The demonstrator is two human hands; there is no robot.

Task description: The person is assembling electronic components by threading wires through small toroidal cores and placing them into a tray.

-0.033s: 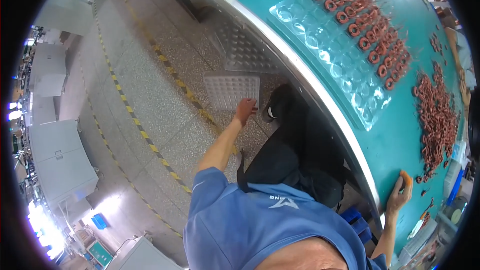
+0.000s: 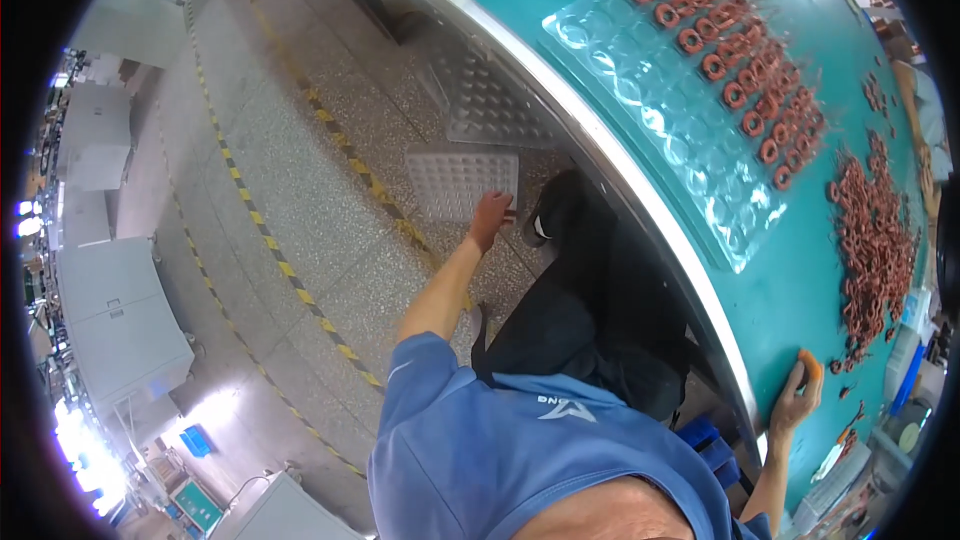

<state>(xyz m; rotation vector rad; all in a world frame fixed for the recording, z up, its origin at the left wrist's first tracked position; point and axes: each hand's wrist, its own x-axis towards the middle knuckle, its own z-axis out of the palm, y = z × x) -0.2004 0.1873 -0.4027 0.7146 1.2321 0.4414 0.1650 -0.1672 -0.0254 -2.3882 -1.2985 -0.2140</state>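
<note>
My left hand reaches down to the floor. Its fingers are bent over the near right corner of a clear plastic tray with rows of small pockets, and seem to pinch its edge. A second pocketed tray lies just beyond, partly under the table. On the green tabletop, my right hand rests near the edge with thumb and fingers apart, holding nothing visible. Orange covers its fingertips. Ahead of it lies a clear tray with rows of copper-coloured wound rings in its far half.
A loose heap of copper-coloured rings lies to the right on the table. The metal table edge curves between my hands. Yellow-black floor tape and grey cabinets are at left. Another person's arm shows at far right.
The tray of rings and the heap appear shifted very slightly right and down in the picture. My left hand has risen a little in the picture along the floor tray's corner.
</note>
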